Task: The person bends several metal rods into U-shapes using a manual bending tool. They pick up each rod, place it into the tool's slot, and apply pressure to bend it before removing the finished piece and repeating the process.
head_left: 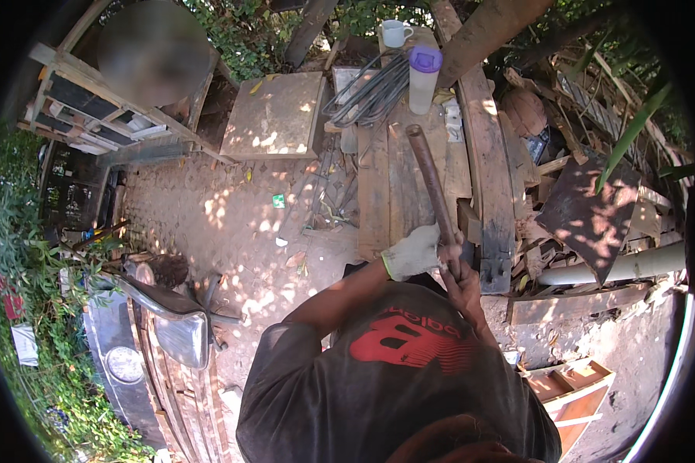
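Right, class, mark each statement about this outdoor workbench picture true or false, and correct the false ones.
1. The left hand wears a light work glove. True.
2. Both hands grip a rusty metal pipe. True; the right hand is bare.
3. The pipe lies flat on the ground. False: it is held over the wooden bench.
4. The tall container on the bench has a red lid. False: its lid is purple.
5. A white mug stands at the bench's far end. True.
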Demonstrator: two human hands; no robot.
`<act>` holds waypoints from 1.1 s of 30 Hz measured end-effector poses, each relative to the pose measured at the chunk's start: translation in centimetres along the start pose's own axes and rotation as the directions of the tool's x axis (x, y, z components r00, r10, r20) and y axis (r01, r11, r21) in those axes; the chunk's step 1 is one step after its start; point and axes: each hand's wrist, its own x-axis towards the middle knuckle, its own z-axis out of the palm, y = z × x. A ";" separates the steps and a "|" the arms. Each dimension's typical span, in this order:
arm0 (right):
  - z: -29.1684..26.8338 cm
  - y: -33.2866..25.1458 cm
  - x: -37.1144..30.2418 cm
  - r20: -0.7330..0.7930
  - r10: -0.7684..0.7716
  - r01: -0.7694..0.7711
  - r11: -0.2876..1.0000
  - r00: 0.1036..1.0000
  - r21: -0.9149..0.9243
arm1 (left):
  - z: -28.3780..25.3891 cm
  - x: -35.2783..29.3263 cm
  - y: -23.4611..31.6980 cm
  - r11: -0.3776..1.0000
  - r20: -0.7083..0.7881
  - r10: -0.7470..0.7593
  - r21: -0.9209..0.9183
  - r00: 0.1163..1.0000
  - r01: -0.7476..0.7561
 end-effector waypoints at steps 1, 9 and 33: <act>0.4 1.4 -0.6 -0.064 0.006 -0.003 0.999 0.998 0.044 | -2.8 0.2 1.3 0.909 0.046 0.030 0.414 0.998 -0.047; 1.8 1.4 -6.8 -0.376 0.259 -0.186 0.958 0.890 0.219 | -23.3 7.3 -4.6 0.376 -0.669 0.288 0.737 0.685 0.562; 10.0 2.0 -8.8 -0.379 0.449 -0.309 0.874 0.809 0.374 | -23.0 7.9 -1.1 0.899 -0.786 0.356 0.435 0.506 0.042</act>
